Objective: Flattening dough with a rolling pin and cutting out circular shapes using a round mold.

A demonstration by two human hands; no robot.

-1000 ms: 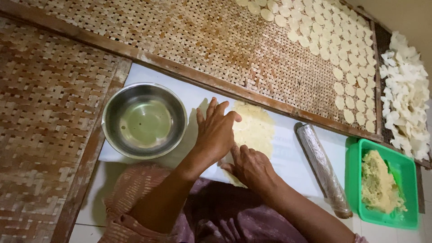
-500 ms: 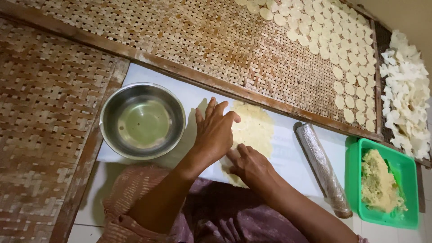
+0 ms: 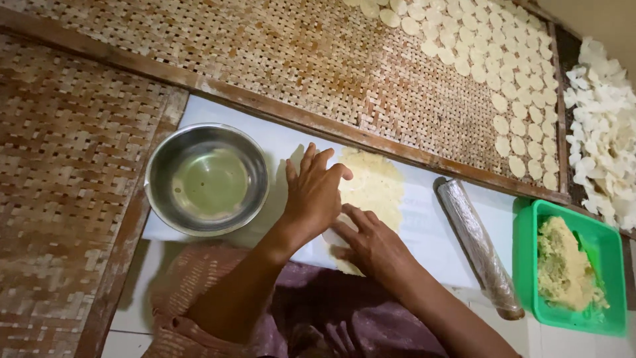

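- Head view: my left hand [image 3: 317, 193] lies palm down, fingers spread and flat, on the left edge of the rolled-out sheet of pale yellow dough [image 3: 373, 192]; it grips nothing, only presses.
- My right hand [image 3: 371, 244] rests just beside it at the near edge of the dough, fingers stretched forward and close together, fingertips [image 3: 344, 212] on the sheet by my left palm; whether they pinch the edge I cannot tell.
- The dough lies on the white sheet [image 3: 424, 232] that covers the floor before me, about at its middle, its far end close to the wooden frame [image 3: 371, 138] of the woven bamboo tray [image 3: 298, 59].
- A steel bowl [image 3: 207, 179] stands at the left end of the white sheet, near my left hand but apart from it; it looks empty.
- A rolling pin wrapped in clear film [image 3: 478, 245] lies slantwise at the right end of the sheet, well apart from my hands.
- A green plastic tub [image 3: 609, 265] stands beyond the right end, with a lump of crumbly yellow dough [image 3: 563, 265] in it.
- Small round dough discs [image 3: 503, 59] lie in rows on the far right corner of the tray; a pile of white crackers [image 3: 599, 132] lies past its right edge.
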